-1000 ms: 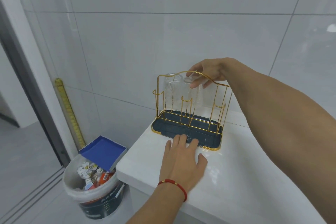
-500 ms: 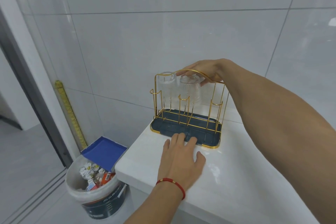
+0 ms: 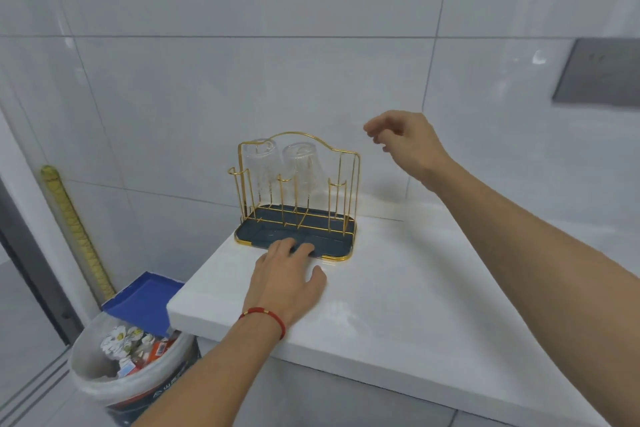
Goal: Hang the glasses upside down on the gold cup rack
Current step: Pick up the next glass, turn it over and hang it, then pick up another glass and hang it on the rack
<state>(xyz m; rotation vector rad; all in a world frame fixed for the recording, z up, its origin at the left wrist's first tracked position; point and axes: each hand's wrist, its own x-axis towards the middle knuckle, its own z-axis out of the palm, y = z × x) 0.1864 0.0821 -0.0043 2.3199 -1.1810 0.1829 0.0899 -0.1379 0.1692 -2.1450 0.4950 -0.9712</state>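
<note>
Your right hand has come off the second glass — a second ago its fingers were on the base, now it hangs loose and empty, up and to the right of the rack. The glass has settled lower on its peg, upside down. Your view has swung right — a grey wall panel now shows.
</note>
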